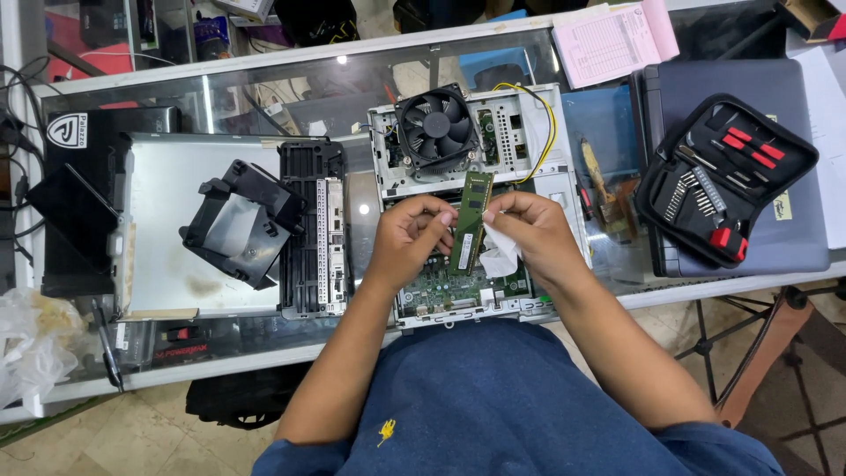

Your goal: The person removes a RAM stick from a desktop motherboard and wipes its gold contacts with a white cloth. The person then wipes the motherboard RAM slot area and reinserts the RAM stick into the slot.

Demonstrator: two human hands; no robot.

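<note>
Memory module, a long green stick, stands almost upright between your two hands, above the green motherboard of the open computer case near the front edge of the glass counter. Your left hand is closed on its left long edge, pinching it with thumb and fingers. Your right hand is closed on a small white tissue and presses it to the right side of the module, at the lower half. The module so lies between both grips, the top end free above your fingers.

For doing this well, I think you should hold the stick only by its edges, keep the left hand steady, and move the tissue along the contact edge with light pressure, not across the chips.

Behind the module sits the black cooler fan. Left of the case lies a black plastic shroud on a grey metal cover. At the right side of the counter an open screwdriver kit rests on a closed laptop.
</note>
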